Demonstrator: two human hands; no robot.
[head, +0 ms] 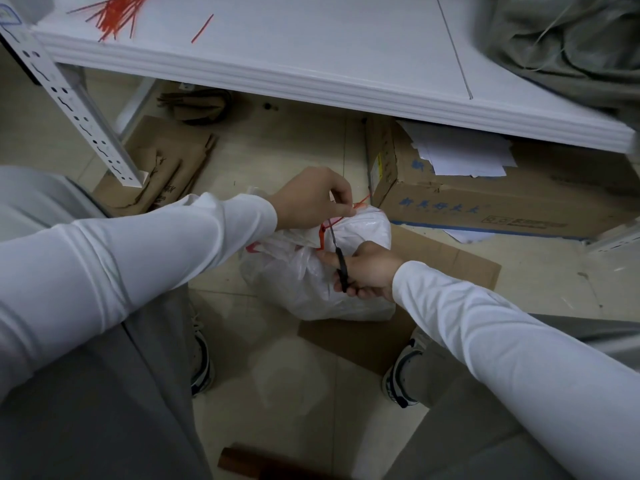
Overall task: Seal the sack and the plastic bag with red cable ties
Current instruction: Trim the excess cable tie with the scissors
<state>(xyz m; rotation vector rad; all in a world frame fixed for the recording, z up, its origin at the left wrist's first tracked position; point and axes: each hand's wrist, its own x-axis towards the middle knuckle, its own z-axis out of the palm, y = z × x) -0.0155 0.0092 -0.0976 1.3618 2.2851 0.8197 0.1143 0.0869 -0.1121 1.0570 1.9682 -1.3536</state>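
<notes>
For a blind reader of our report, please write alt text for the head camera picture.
The left hand pinches the tail of a red cable tie on a white plastic bag while the right hand holds black scissors at it. Spare red ties lie on the white shelf above.

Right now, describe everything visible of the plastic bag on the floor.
The plastic bag is white, thin and crinkled, bulging full. It sits on the floor, partly on flat cardboard. A red cable tie cinches its gathered neck; the left hand pinches the tie's tail, the right hand, holding scissors, rests against it.
</notes>
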